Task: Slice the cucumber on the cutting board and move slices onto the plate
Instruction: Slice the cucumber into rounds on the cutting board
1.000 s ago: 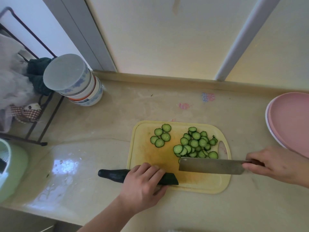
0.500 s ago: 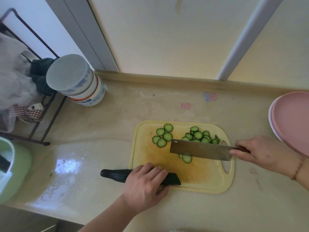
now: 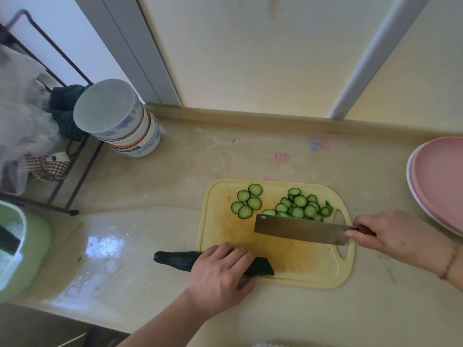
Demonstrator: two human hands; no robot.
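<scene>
A yellow cutting board lies on the counter. My left hand grips the dark green cucumber at the board's near edge, its uncut end sticking out left over the counter. My right hand holds the handle of a cleaver, whose blade lies across the board's middle, right against the big heap of slices at the far right. A smaller group of slices sits to the left of the heap. Pink plates are stacked at the right edge.
Stacked bowls stand upside down at the back left beside a black wire rack with cloths. A green container sits at the near left. The counter's front edge runs close below my left arm.
The cleaver swept from the near part of the board toward the far side, pushing loose slices up against the heap. My left hand stayed on the cucumber.
</scene>
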